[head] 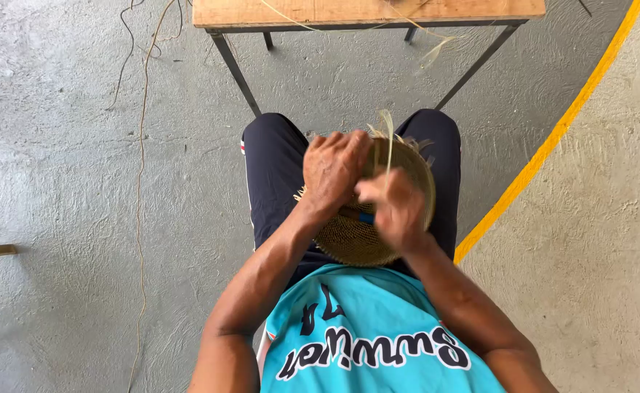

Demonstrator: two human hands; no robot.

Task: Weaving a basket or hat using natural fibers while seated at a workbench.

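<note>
Weaving goes on: my left hand (332,171) grips the round woven basket (367,236) rim, my right hand (396,211) pinches a straw strand (388,135), which I judge needs tucking next.

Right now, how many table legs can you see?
4. Two long front legs slant down from the wooden table: one on the left, one on the right. Two short stubs show behind, at and. Their upper parts are hidden.

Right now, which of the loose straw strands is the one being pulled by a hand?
The pale strand rising from the round woven basket on the lap, pinched in the right hand. The other strands hang from the wooden table, untouched.
</note>
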